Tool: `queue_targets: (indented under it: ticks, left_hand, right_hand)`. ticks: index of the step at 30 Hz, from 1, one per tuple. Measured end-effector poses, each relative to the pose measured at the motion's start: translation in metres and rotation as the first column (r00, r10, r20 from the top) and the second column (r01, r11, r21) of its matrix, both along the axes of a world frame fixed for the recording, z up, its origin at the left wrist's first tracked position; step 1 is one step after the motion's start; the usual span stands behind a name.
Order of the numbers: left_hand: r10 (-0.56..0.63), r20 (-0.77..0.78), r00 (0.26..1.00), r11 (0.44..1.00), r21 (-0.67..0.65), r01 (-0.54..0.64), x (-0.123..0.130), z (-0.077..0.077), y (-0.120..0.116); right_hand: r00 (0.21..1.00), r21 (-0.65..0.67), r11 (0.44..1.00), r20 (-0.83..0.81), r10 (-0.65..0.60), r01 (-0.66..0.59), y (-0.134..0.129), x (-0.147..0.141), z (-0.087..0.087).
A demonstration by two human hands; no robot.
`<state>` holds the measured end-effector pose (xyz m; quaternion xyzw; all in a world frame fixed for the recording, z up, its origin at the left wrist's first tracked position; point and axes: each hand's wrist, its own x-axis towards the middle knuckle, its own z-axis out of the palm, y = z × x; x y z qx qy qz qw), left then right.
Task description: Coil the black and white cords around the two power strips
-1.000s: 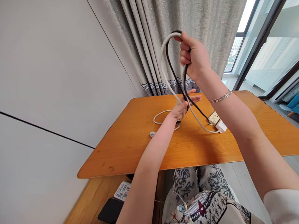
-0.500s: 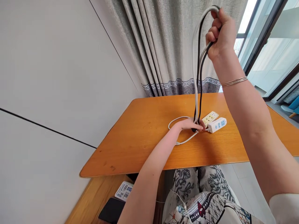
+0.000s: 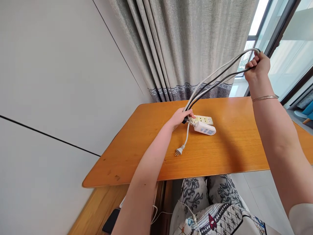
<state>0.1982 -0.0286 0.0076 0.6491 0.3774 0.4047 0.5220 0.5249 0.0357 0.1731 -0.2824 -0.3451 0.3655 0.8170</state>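
My right hand (image 3: 259,67), raised at the right in front of the window, is closed round a bend of white and black power cords (image 3: 217,75). From there the cords slope down to my left hand (image 3: 182,117), whose fingers pinch them together low over the table. Just right of that hand lies a white power strip (image 3: 205,128) with blue-marked sockets. Behind it is a cream power strip (image 3: 204,119), partly covered. A white plug (image 3: 179,150) on a short length of cord rests on the table below my left hand. Something black, perhaps a plug, shows under the left fingers.
The orange wooden table (image 3: 137,140) has a front edge close to my lap. Grey curtains (image 3: 190,49) hang behind it, and a white wall (image 3: 49,81) stands at the left. A black flat object (image 3: 111,222) lies low at the left, beside a thin white cable (image 3: 154,213).
My right hand has moved right and down, pulling the cords from upright to a slant. My left hand has gone up and left, and the power strips shifted left with it.
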Motion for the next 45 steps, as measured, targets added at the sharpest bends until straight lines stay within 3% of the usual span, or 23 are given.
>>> queue_targets:
  ticks: [3,7,12,14,17,20,23,26,29,31,33,37,39,42,45]
  left_hand:
    - [-0.032,0.091,0.995,0.999,-0.017,0.033,-0.001,0.016,-0.007]
    - [-0.080,0.153,0.985,0.988,-0.117,0.098,-0.003,0.029,-0.013]
    - [-0.069,0.215,0.974,0.980,-0.169,0.107,-0.011,0.028,-0.012]
    - [-0.041,0.284,0.958,0.972,-0.210,0.104,-0.011,0.027,-0.010]
    - [0.036,0.397,0.917,0.959,-0.272,0.080,-0.007,0.030,-0.010]
    - [0.137,0.518,0.845,0.947,-0.317,0.041,-0.003,0.039,-0.012]
    - [0.207,0.578,0.789,0.941,-0.337,0.000,-0.005,0.046,-0.013]
    - [0.256,0.582,0.772,0.941,-0.334,-0.060,-0.013,0.049,-0.010]
    - [0.299,0.622,0.724,0.939,-0.325,-0.109,-0.022,0.049,-0.005]
    - [0.325,0.648,0.689,0.932,-0.345,-0.115,-0.026,0.050,-0.002]
    - [0.342,0.660,0.669,0.920,-0.379,-0.097,-0.028,0.051,-0.001]
    - [0.353,0.655,0.668,0.907,-0.415,-0.073,-0.026,0.053,-0.004]
    - [0.360,0.643,0.676,0.906,-0.414,-0.088,-0.025,0.053,-0.006]
    - [0.371,0.626,0.686,0.907,-0.402,-0.124,-0.025,0.053,-0.008]
    - [0.389,0.614,0.687,0.908,-0.379,-0.177,-0.026,0.052,-0.006]
  right_hand:
    - [0.985,-0.153,0.988,-0.174,-0.013,-0.014,0.003,0.007,-0.029]
    - [0.988,-0.255,0.962,-0.144,0.061,-0.097,0.005,0.020,-0.067]
    - [0.988,-0.313,0.946,-0.146,0.044,-0.088,0.002,0.038,-0.119]
    - [0.996,-0.316,0.947,-0.082,0.031,-0.055,-0.003,0.041,-0.140]
    - [0.984,-0.348,0.937,0.168,0.060,0.002,-0.013,0.035,-0.170]
    - [0.919,-0.437,0.899,0.360,0.163,0.012,-0.021,0.021,-0.195]
    - [0.862,-0.521,0.853,0.422,0.282,-0.024,-0.029,0.009,-0.211]
    - [0.769,-0.565,0.821,0.490,0.411,-0.080,-0.037,0.002,-0.217]
    - [0.611,-0.570,0.790,0.548,0.572,-0.228,-0.043,0.000,-0.218]
    - [0.540,-0.549,0.789,0.590,0.600,-0.277,-0.044,-0.002,-0.219]
    - [0.530,-0.495,0.840,0.662,0.529,-0.221,-0.041,-0.004,-0.220]
    - [0.557,-0.301,0.953,0.797,0.233,0.032,-0.032,-0.005,-0.214]
    - [0.562,-0.280,0.959,0.802,0.204,0.051,-0.029,-0.004,-0.205]
    - [0.534,-0.321,0.947,0.800,0.272,-0.001,-0.030,-0.007,-0.185]
    - [0.464,-0.267,0.958,0.865,0.188,0.109,-0.037,-0.016,-0.163]
